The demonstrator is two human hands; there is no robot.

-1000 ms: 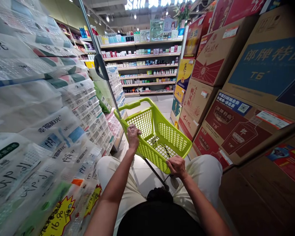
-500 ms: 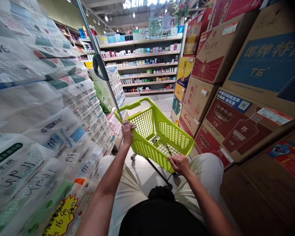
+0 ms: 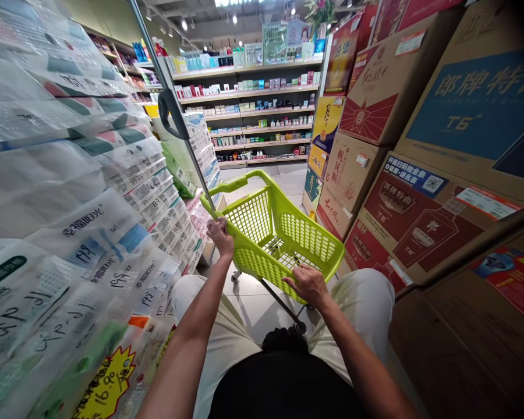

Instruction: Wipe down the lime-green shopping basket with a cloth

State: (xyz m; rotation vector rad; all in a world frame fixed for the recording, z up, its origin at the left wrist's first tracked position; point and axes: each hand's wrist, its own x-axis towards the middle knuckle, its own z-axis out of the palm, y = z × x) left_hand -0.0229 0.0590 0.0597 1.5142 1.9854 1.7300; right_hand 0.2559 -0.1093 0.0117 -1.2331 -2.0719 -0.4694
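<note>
A lime-green shopping cart [image 3: 303, 237] with a perforated plastic basket stands at an angle in front of my knees. My left hand [image 3: 224, 241] is closed around a crumpled pinkish-grey cloth [image 3: 217, 224], at the cart's left corner by the foot of a slanting metal pole [image 3: 195, 161]. A dark grey hook-shaped grip sits higher on that pole. With its fingers bent over the near rim of the basket, my right hand [image 3: 311, 286] grips the cart. Dark slots show in the basket's floor.
Wrapped tissue packs [image 3: 87, 224] are piled high close on my left. Stacked cardboard cartons [image 3: 436, 203] wall in the right side. Beyond the cart, pale floor tiles [image 3: 283, 174] lead to shelves [image 3: 253, 93] of small boxes and bottles.
My left hand with the cloth has shifted slightly left and down along the cart's corner. My right hand has moved a little left and up along the near rim.
</note>
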